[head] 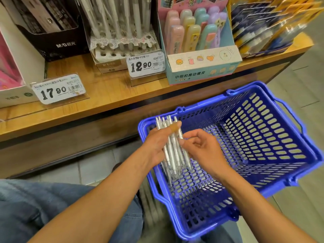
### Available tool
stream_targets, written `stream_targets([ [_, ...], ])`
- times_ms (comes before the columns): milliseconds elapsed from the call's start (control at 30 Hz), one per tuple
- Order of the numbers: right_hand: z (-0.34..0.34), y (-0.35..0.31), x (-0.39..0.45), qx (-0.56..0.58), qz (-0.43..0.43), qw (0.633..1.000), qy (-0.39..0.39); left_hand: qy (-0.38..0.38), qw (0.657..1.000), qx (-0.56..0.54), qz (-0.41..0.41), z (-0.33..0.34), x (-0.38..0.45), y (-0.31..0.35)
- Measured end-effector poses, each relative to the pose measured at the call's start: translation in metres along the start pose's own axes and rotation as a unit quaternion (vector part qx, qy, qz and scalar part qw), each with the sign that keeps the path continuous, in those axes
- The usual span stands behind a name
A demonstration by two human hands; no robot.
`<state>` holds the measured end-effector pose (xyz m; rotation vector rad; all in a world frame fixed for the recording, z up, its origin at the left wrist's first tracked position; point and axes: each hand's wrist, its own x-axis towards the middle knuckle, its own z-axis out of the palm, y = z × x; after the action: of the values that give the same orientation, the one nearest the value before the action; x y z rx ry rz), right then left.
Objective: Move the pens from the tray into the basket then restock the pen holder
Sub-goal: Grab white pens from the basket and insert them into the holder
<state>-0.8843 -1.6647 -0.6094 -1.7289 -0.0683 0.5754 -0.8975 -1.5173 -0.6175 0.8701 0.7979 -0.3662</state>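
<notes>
A bundle of several white pens [172,148] hangs over the near-left corner of the blue plastic basket [263,134]. My left hand [157,142] grips the bundle from the left, with the thumb across the upper part. My right hand [203,148] pinches the pens from the right with curled fingers. The pen tips point down into the basket, whose floor shows nothing else. On the wooden shelf [112,95] stands the pen holder [121,37], a perforated white display with more white pens upright at its back and open holes in its front rows.
Price tags reading 17.90 [58,89] and 12.90 [146,64] stand on the shelf front. A black box [57,39] is left of the holder, a pastel eraser box [201,50] to its right, packaged goods [263,30] beyond. My jeans-clad knee [43,207] is at lower left.
</notes>
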Motion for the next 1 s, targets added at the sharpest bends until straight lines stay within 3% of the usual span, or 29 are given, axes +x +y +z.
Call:
stream_targets([
  [300, 0.024, -0.011, 0.009, -0.085, -0.049, 0.995, 0.019, -0.036, 0.999, -0.034, 0.007, -0.004, -0.007, 0.003],
  [400, 0.018, -0.007, 0.017, -0.022, -0.048, 0.998, -0.033, -0.015, 0.999, -0.018, 0.03, -0.007, -0.003, 0.006],
  [500, 0.004, 0.018, 0.044, 0.063, 0.031, 0.997, -0.022, -0.01, 0.999, 0.006, 0.049, -0.01, 0.001, 0.014],
  [600, -0.002, 0.074, 0.075, -0.089, 0.128, 0.987, -0.023, -0.016, 0.998, 0.009, 0.059, -0.015, 0.005, 0.019],
  [733, 0.007, 0.151, 0.093, -0.366, 0.208, 0.903, -0.083, -0.021, 0.998, -0.014, 0.05, -0.016, 0.006, 0.017],
  [900, 0.026, 0.186, 0.098, -0.497, 0.218, 0.835, -0.084, -0.024, 0.999, -0.02, 0.041, -0.021, 0.008, 0.017],
  [1000, 0.028, 0.19, 0.102, -0.515, 0.214, 0.826, -0.082, -0.019, 0.999, -0.014, 0.037, -0.02, 0.006, 0.017],
])
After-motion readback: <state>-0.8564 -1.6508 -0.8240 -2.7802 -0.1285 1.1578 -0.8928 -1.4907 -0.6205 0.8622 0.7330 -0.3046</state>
